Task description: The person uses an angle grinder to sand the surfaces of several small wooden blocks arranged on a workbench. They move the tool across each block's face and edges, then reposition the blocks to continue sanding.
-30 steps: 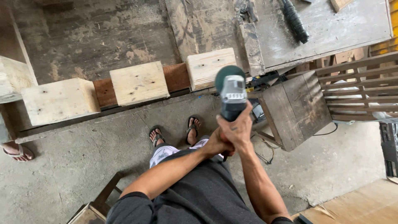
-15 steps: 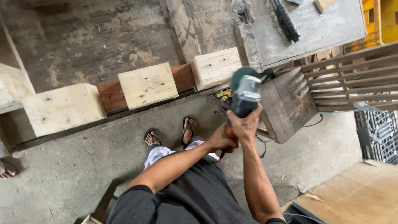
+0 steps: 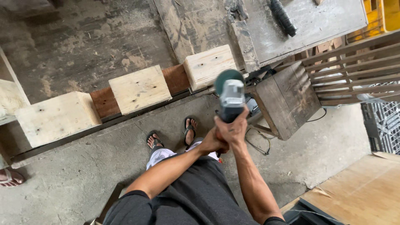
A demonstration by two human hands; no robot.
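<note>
Where both hands [image 3: 228,132] clamp — green grinder [image 3: 230,95].

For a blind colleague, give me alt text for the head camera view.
Both hands, right hand above left hand, grip a green power tool held over a concrete floor. Three pale wood blocks sit ahead on a pallet.

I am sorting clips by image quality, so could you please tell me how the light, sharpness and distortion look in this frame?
Head view: soft, even daylight, no harsh glare; faint shadows under the pale wooden blocks. Sharp throughout, the power tool in both hands, right hand and left hand, shows no motion blur. Wide-angle lens bends the straight edges of the workbench.
</note>
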